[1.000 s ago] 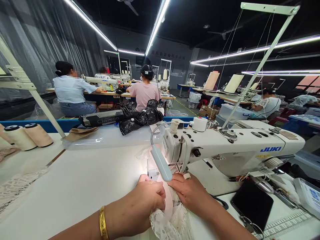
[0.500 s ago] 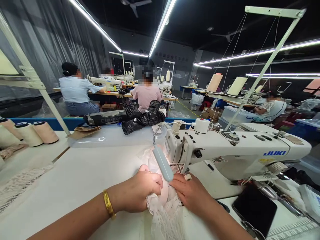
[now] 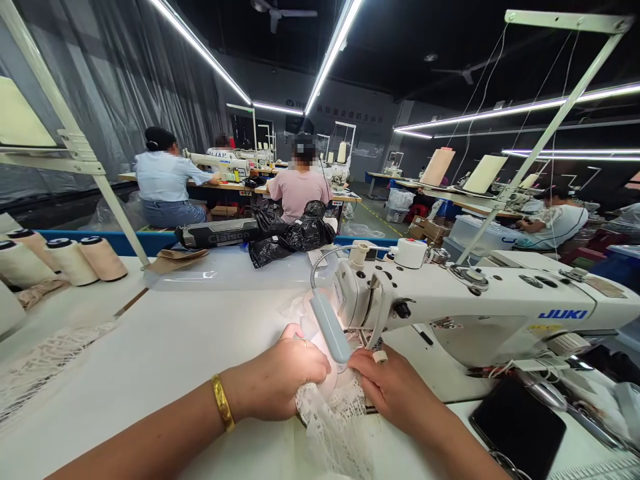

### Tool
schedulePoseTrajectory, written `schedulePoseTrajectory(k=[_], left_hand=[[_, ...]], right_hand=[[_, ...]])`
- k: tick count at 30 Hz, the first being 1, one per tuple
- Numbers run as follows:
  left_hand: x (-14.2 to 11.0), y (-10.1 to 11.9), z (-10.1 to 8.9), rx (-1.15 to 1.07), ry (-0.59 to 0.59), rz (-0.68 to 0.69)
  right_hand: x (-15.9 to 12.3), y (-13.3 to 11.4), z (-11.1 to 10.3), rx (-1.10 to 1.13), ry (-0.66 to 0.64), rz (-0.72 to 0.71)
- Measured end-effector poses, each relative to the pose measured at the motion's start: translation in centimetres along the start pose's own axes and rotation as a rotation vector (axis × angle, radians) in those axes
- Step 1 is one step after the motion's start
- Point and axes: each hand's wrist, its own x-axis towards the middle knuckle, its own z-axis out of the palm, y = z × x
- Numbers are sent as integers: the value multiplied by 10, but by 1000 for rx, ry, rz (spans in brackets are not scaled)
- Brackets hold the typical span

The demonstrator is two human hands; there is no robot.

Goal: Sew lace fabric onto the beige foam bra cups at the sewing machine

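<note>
My left hand (image 3: 281,375), with a gold bangle at its wrist, is closed on a pale lace fabric piece (image 3: 336,421) with smooth pinkish parts, left of the needle area of the sewing machine (image 3: 480,293). The lace hangs down between my hands toward the table's front edge. My right hand (image 3: 395,387) is closed on the right side of the same piece, just below the machine head. Its fingertips are partly hidden. A grey lamp (image 3: 331,330) on a bent metal neck lights the fabric and covers part of it. The needle cannot be made out.
A dark phone (image 3: 517,423) and metal tools lie at the right. Black plastic bags (image 3: 295,237) rest behind the table (image 3: 200,347). Thread cones (image 3: 103,259) and more lace (image 3: 55,363) are at the left. Several people sit at machines farther back.
The view has turned slightly, so most things sit farther right. My right fingers look more bent in at the fabric. My left hand keeps its hold, and the lace has shifted a little.
</note>
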Motion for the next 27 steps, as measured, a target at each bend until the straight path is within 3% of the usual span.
schedulePoseTrajectory(k=[6,14,23,27], left_hand=[[4,-9,3,-54,23,-57],[7,-10,0,-54,58,-95],[2,-11,4,-57,46,-71],[-6,-12,2,-55,9,-61]], right_hand=[[3,0,-5,81,161,2],[2,7,5,179,121,140],[3,2,1,195,200,105],[2,0,-1,161,238,15]])
